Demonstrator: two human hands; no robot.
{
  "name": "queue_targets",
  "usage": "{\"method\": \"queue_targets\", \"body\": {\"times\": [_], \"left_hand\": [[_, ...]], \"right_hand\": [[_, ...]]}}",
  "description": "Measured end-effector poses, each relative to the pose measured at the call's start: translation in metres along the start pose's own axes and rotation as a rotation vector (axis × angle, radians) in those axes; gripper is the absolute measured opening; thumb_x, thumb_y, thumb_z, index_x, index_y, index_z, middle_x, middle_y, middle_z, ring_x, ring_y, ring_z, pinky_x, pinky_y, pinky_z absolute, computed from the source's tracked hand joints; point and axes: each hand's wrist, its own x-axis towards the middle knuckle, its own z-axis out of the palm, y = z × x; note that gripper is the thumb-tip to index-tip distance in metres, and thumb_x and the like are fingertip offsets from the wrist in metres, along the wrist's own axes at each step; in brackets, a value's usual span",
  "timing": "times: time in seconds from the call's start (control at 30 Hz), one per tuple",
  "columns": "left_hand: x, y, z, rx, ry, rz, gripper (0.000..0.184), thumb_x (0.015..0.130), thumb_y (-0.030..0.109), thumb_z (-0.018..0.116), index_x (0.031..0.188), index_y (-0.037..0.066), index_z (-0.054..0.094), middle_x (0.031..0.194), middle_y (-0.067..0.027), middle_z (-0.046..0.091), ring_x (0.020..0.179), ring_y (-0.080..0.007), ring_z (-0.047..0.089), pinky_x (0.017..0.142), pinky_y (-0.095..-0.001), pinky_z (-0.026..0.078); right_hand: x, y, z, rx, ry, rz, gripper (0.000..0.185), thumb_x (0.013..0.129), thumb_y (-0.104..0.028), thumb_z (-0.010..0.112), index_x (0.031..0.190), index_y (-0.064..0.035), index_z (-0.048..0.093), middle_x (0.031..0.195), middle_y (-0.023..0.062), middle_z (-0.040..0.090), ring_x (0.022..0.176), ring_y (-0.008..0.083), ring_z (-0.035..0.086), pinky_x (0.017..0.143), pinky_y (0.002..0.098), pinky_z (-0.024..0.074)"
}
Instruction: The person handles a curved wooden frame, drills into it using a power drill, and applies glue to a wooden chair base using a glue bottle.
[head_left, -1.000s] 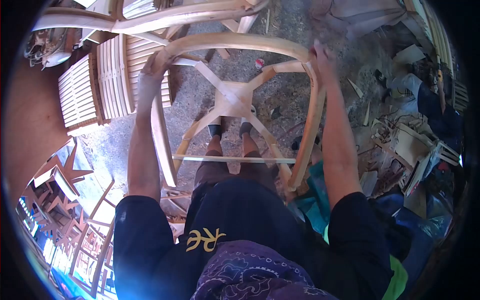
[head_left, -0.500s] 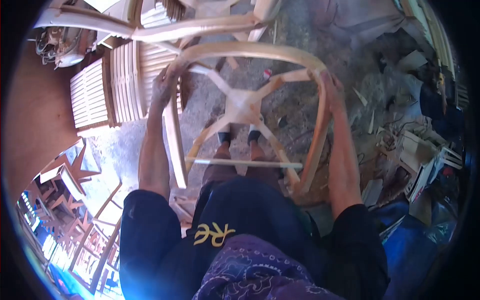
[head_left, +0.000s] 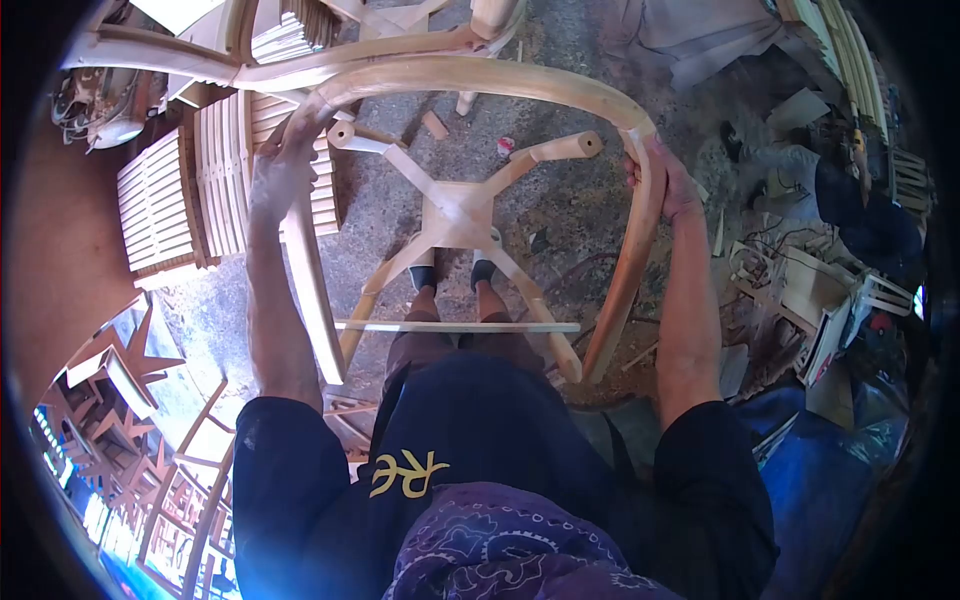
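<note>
Shifting off the far post ends [head_left: 563, 149] since the earlier frame, the curved wooden rail [head_left: 480, 75] is baring their holes [head_left: 591, 143]. The left hand [head_left: 284, 168] is gripping its left bend, the cross-braced base [head_left: 460, 215] is standing beneath, and the right hand [head_left: 668, 180] is gripping its right bend. Repositioning the rail seems the step; the next move is likely calling for level support.

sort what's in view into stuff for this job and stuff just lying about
Likely job in hand:
curved wooden rail, held by left hand and right hand
crossed wooden frame below

Apparently lying about:
slatted wooden stack
scrap heap
blue sheeting
</note>
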Motion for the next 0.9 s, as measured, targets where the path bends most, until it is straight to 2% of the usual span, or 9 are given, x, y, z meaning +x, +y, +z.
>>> {"method": "queue_targets", "body": {"times": [0.17, 0.3, 0.43, 0.5, 0.57, 0.67, 0.77, 0.83, 0.9], "left_hand": [[-0.009, 0.022, 0.001, -0.083, -0.039, 0.027, 0.048, 0.097, 0.049, 0.066, 0.128, 0.011, 0.066, 0.075, -0.0005, 0.062, 0.052, -0.0090, 0.059, 0.046, -0.0237, 0.050], [-0.018, 0.038, -0.002, -0.149, -0.112, 0.055, 0.053, 0.092, 0.048, 0.074, 0.127, 0.008, 0.066, 0.076, -0.0012, 0.063, 0.055, -0.0099, 0.059, 0.048, -0.0242, 0.050], [-0.040, 0.065, -0.026, 0.198, -0.101, 0.061, 0.065, 0.080, 0.039, 0.088, 0.125, -0.002, 0.066, 0.086, -0.0012, 0.067, 0.072, -0.0134, 0.062, 0.066, -0.0289, 0.050], [-0.055, 0.081, -0.025, 0.200, -0.028, 0.256, 0.048, 0.077, 0.029, 0.091, 0.107, 0.001, 0.068, 0.087, -0.0024, 0.068, 0.075, -0.0136, 0.061, 0.067, -0.0299, 0.049], [-0.059, 0.091, -0.039, 0.258, -0.075, 0.303, 0.043, 0.077, 0.027, 0.091, 0.104, 0.002, 0.069, 0.083, 0.0002, 0.065, 0.074, -0.0123, 0.060, 0.067, -0.0290, 0.049], [-0.061, 0.094, -0.043, 0.201, -0.177, 0.324, 0.038, 0.077, 0.025, 0.091, 0.100, 0.005, 0.069, 0.082, 0.0012, 0.064, 0.074, -0.0118, 0.060, 0.068, -0.0292, 0.049], [-0.059, 0.052, -0.068, 0.174, -0.161, 0.356, 0.061, 0.073, 0.024, 0.093, 0.122, 0.004, 0.062, 0.104, -0.0026, 0.065, 0.093, -0.0153, 0.063, 0.082, -0.0324, 0.054], [-0.074, 0.034, -0.072, 0.142, -0.125, 0.366, 0.082, 0.072, 0.026, 0.093, 0.139, 0.003, 0.051, 0.123, -0.0078, 0.061, 0.112, -0.0211, 0.060, 0.098, -0.0371, 0.050], [-0.084, 0.006, -0.081, 0.015, -0.118, 0.459, 0.079, 0.075, 0.032, 0.091, 0.137, 0.000, 0.053, 0.126, -0.0122, 0.063, 0.114, -0.0254, 0.062, 0.100, -0.0399, 0.051]], "right_hand": [[-0.031, -0.008, -0.008, 0.126, -0.136, 0.025, 0.080, 0.094, -0.069, 0.054, 0.134, -0.0007, 0.056, 0.096, 0.0113, 0.066, 0.072, 0.0166, 0.061, 0.069, 0.0332, 0.0549], [-0.057, -0.014, -0.014, 0.066, -0.129, -0.091, 0.077, 0.093, -0.065, 0.061, 0.133, 0.0003, 0.057, 0.094, 0.0107, 0.066, 0.070, 0.0167, 0.061, 0.068, 0.0354, 0.0554], [-0.096, -0.019, -0.028, -0.017, -0.128, -0.269, 0.073, 0.087, -0.059, 0.072, 0.123, 0.0039, 0.061, 0.087, 0.0101, 0.065, 0.067, 0.0178, 0.062, 0.064, 0.0346, 0.0536], [-0.119, -0.029, -0.030, -0.050, -0.114, -0.352, 0.076, 0.083, -0.061, 0.075, 0.118, 0.0050, 0.062, 0.082, 0.0091, 0.064, 0.066, 0.0180, 0.061, 0.063, 0.0344, 0.0518], [-0.146, -0.044, -0.022, -0.107, -0.078, -0.433, 0.083, 0.078, -0.068, 0.076, 0.114, 0.0050, 0.060, 0.078, 0.0077, 0.061, 0.066, 0.0179, 0.059, 0.063, 0.0346, 0.0494], [-0.179, -0.058, -0.013, -0.129, 0.019, -0.469, 0.086, 0.068, -0.067, 0.085, 0.108, 0.0052, 0.063, 0.076, 0.0072, 0.061, 0.064, 0.0176, 0.059, 0.061, 0.0348, 0.0493], [-0.196, -0.055, -0.027, -0.095, -0.030, -0.610, 0.074, 0.063, -0.044, 0.095, 0.110, 0.0064, 0.066, 0.085, 0.0079, 0.069, 0.073, 0.0165, 0.067, 0.067, 0.0322, 0.0542], [-0.217, -0.063, -0.019, -0.137, 0.031, -0.579, 0.076, 0.056, -0.036, 0.100, 0.111, 0.0050, 0.067, 0.091, 0.0074, 0.071, 0.083, 0.0150, 0.068, 0.074, 0.0318, 0.0559], [-0.231, -0.060, -0.019, -0.195, 0.048, -0.555, 0.078, 0.050, -0.028, 0.103, 0.113, 0.0035, 0.068, 0.097, 0.0069, 0.073, 0.091, 0.0137, 0.069, 0.080, 0.0316, 0.0565]]}}
